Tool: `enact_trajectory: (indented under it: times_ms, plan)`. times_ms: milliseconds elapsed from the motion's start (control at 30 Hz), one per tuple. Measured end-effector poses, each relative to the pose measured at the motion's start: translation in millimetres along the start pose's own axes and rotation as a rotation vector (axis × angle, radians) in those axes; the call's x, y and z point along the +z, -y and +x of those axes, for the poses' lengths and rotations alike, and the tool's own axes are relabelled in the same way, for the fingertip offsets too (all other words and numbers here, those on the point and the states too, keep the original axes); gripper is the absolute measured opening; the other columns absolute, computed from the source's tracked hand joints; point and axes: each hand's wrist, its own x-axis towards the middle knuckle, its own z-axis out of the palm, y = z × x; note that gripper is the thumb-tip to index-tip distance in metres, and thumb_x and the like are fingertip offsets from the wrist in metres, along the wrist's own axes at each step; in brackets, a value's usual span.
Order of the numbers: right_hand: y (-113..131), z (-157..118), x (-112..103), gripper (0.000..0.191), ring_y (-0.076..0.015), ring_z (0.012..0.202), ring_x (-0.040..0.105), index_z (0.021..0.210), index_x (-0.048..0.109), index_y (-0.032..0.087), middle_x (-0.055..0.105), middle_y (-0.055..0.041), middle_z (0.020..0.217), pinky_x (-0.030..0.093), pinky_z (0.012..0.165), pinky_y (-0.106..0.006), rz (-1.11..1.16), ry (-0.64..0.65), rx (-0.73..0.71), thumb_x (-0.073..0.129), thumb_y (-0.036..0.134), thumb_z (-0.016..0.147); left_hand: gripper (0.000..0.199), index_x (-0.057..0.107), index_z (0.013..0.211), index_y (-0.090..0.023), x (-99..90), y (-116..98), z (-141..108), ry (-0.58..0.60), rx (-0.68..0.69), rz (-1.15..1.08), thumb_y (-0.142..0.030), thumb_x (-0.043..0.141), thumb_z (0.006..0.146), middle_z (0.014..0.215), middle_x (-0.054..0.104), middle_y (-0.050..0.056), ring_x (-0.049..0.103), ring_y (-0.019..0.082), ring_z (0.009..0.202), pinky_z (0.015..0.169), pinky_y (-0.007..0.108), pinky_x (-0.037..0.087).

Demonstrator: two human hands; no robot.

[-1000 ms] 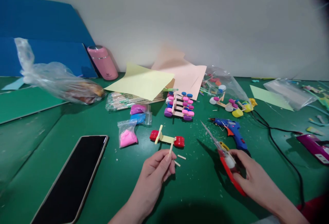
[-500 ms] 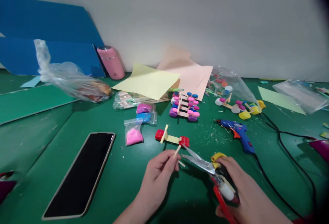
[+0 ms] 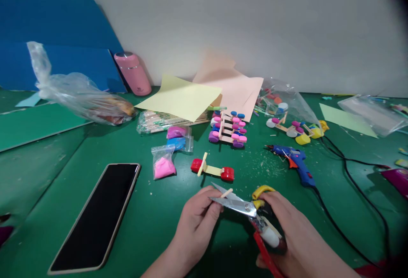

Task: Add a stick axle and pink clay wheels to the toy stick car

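Head view: right hand (image 3: 288,225) grips scissors (image 3: 250,210), tapered metal blades (image 3: 232,204) parted, pointing left; left hand (image 3: 198,218) pinches slim wooden stick (image 3: 227,193), long axis slanting up-right.

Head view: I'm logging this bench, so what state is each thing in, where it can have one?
Scissors: open, blades around the stick, held in the right hand
Stick: pinched in the left hand
Phone: lying flat, screen dark
Glue gun: lying down, cord attached; can't tell if hot
Pink flask: standing
Large clear bag: gathered at the neck
Pink-filled bag: lying down; can't tell if sealed
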Motion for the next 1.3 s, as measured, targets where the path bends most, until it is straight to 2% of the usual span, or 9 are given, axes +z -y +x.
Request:
enact_trajectory:
  times_ms: [100, 233, 400, 500, 633, 867, 1100, 1300]
  plan:
    - [5.1, 2.3, -3.4, 0.076, -0.0302, 0.102, 0.052, 0.113, 0.044, 0.018, 0.051, -0.0127, 0.116, 0.044, 0.083, -0.038, 0.029, 0.000, 0.009, 0.072, 0.034, 0.044, 0.021, 0.062, 0.065, -0.018, -0.5, -2.7, 1.3, 0.010, -0.006, -0.005, -0.012, 0.047, 0.078, 0.064, 0.054, 0.002, 0.050, 0.014, 0.061, 0.058, 0.022, 0.038]
    - [12.0, 5.4, -6.5, 0.060, -0.0268, 0.092, 0.057, 0.106, 0.048, 0.018, 0.056, -0.0107, 0.106, 0.047, 0.076, -0.035, 0.078, -0.004, 0.027, 0.068, 0.028, 0.050, 0.021, 0.065, 0.069, -0.019, -2.5, -1.7, 0.4, 0.009, 0.005, -0.013, -0.010, 0.047, 0.077, 0.064, 0.054, 0.002, 0.050, 0.015, 0.060, 0.057, 0.022, 0.039]
    - [12.8, 4.9, -2.6, 0.051, -0.0265, 0.092, 0.056, 0.106, 0.046, 0.017, 0.056, -0.0131, 0.106, 0.046, 0.077, -0.036, 0.082, -0.024, 0.017, 0.060, 0.026, 0.058, 0.022, 0.066, 0.075, -0.021, -4.4, -1.0, 0.3, 0.028, 0.041, -0.007, -0.009, 0.048, 0.077, 0.067, 0.057, 0.001, 0.050, 0.013, 0.060, 0.057, 0.021, 0.038]
    - [12.2, 4.2, -0.4, 0.044, -0.0226, 0.085, 0.057, 0.105, 0.045, 0.017, 0.058, -0.0101, 0.098, 0.045, 0.074, -0.034, 0.104, -0.049, 0.001, 0.055, 0.020, 0.061, 0.022, 0.066, 0.077, -0.022, -4.9, -2.0, 1.5, 0.031, 0.048, 0.001, -0.008, 0.048, 0.077, 0.068, 0.058, 0.001, 0.049, 0.012, 0.058, 0.055, 0.020, 0.038]
    - [12.3, 4.6, -1.9, 0.037, -0.0204, 0.077, 0.057, 0.099, 0.047, 0.018, 0.059, -0.0076, 0.089, 0.045, 0.068, -0.031, 0.122, -0.007, -0.020, 0.053, 0.018, 0.063, 0.024, 0.066, 0.077, -0.022, -5.2, -2.5, 2.1, 0.043, 0.059, 0.011, -0.007, 0.048, 0.077, 0.068, 0.058, 0.001, 0.051, 0.013, 0.059, 0.055, 0.020, 0.038]
    - [14.5, 6.1, -1.3, 0.033, -0.0225, 0.070, 0.058, 0.094, 0.045, 0.017, 0.062, -0.0085, 0.083, 0.044, 0.060, -0.030, 0.064, 0.118, 0.049, 0.051, 0.021, 0.062, 0.022, 0.068, 0.076, -0.021, -5.8, -2.4, 0.9, 0.053, 0.009, -0.004, -0.011, 0.049, 0.078, 0.069, 0.060, 0.003, 0.055, 0.016, 0.063, 0.060, 0.023, 0.040]
    - [9.9, 9.2, 4.3, 0.046, -0.0227, 0.066, 0.060, 0.098, 0.043, 0.018, 0.065, -0.0071, 0.081, 0.043, 0.056, -0.027, 0.077, 0.172, 0.118, 0.054, 0.018, 0.053, 0.013, 0.069, 0.071, -0.020, -2.9, 1.2, 3.0, -0.047, -0.065, -0.148, -0.017, 0.057, 0.074, 0.064, 0.057, 0.002, 0.050, 0.013, 0.057, 0.053, 0.021, 0.036]
    - [11.6, 13.3, 3.1, 0.044, -0.0216, 0.071, 0.061, 0.098, 0.046, 0.019, 0.064, -0.0059, 0.083, 0.044, 0.061, -0.027, 0.141, 0.127, 0.119, 0.056, 0.021, 0.056, 0.010, 0.069, 0.069, -0.019, -7.1, 4.1, 1.4, 0.016, -0.156, -0.298, -0.025, 0.062, 0.072, 0.059, 0.055, 0.001, 0.043, 0.011, 0.053, 0.050, 0.021, 0.032]
